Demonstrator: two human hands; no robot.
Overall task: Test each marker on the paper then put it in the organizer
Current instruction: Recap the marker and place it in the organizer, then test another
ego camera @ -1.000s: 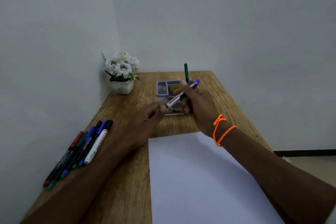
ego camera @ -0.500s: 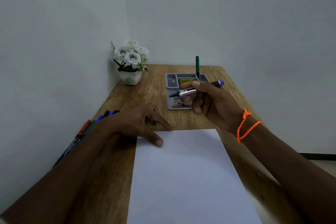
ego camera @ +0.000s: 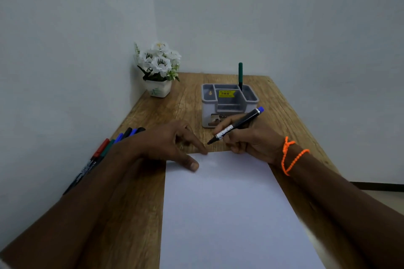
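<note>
Right hand (ego camera: 251, 140) pinches blue-capped marker (ego camera: 237, 125) in writing grip, uncapped tip pointing down-left, just above far edge of white paper (ego camera: 229, 214), not touching. Left hand (ego camera: 170, 144) spread flat, thumb pressed on paper's far-left corner, fingers on wooden desk (ego camera: 140, 214). Grey organizer (ego camera: 229, 102) beyond the hands w/ one green marker (ego camera: 240, 75) upright in right rear compartment; remaining markers (ego camera: 102, 150) lie in a row at desk's left edge, partly hidden by left forearm.
</note>
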